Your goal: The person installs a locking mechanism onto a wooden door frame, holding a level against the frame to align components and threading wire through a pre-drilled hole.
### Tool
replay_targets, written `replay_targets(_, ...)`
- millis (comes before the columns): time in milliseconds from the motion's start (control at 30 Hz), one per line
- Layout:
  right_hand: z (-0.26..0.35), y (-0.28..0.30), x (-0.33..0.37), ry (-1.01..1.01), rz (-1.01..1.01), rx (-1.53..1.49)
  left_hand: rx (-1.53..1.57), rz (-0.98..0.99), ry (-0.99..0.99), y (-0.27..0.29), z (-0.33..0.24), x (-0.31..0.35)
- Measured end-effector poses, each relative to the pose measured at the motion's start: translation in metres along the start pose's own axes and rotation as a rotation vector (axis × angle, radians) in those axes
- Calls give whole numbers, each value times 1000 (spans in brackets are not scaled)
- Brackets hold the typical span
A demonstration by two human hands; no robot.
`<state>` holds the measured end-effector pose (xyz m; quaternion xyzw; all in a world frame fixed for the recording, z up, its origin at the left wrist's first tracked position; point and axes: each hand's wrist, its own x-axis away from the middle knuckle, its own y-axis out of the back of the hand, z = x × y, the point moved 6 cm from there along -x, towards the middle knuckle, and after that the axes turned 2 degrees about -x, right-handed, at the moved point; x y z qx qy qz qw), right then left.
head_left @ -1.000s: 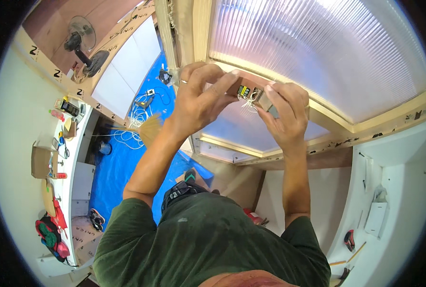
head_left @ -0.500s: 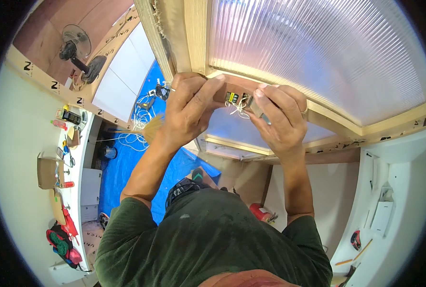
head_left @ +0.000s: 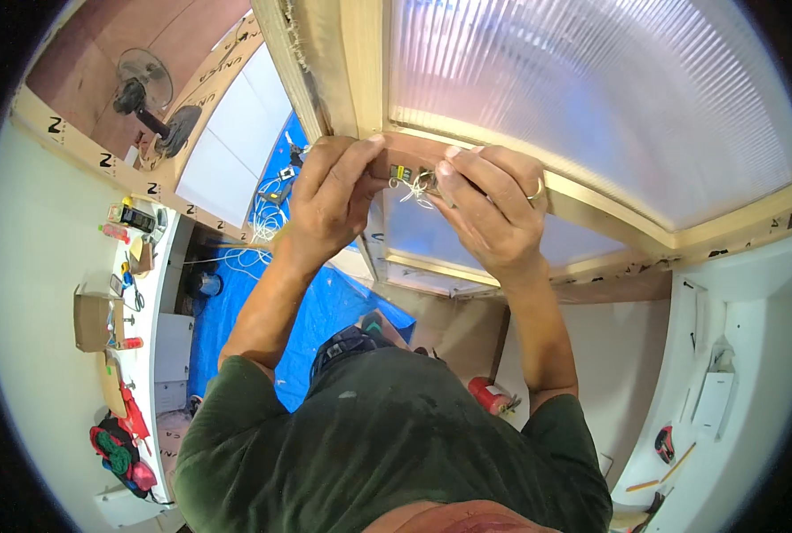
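Between my hands is a flat brown strip (head_left: 413, 153), lying against the lower wooden rail of a framed ribbed translucent panel (head_left: 556, 98). My left hand (head_left: 329, 195) is closed on the strip's left end, near the upright post (head_left: 365, 62). With thumb and fingers pinched, my right hand (head_left: 498, 209) grips its right part; the fingers cover what lies under them. A small black and yellow label (head_left: 401, 172) and a tangle of thin whitish string (head_left: 418, 191) show between the hands, below the strip.
A blue sheet (head_left: 245, 329) covers the floor at left, with white cable (head_left: 267, 226) on it. A black fan (head_left: 151, 111) stands far left. The left shelf (head_left: 169, 284) carries tools and a carton. A red fire extinguisher (head_left: 489, 395) is at lower right; a tape measure (head_left: 664, 444) lies right.
Both hands and the brown strip have shifted left along the rail, closer to the upright post. My right hand has come slightly nearer to my left. Both keep their grip.
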<state>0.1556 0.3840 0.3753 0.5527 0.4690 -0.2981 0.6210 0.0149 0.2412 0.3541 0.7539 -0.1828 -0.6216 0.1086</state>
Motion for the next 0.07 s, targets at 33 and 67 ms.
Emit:
replay_targets(33,1,-2,1,17,27,8,-10,2,-5,0,3,3)
replay_targets(67,2,-5,1,35,53,19,-96,-6,49,4,10,11)
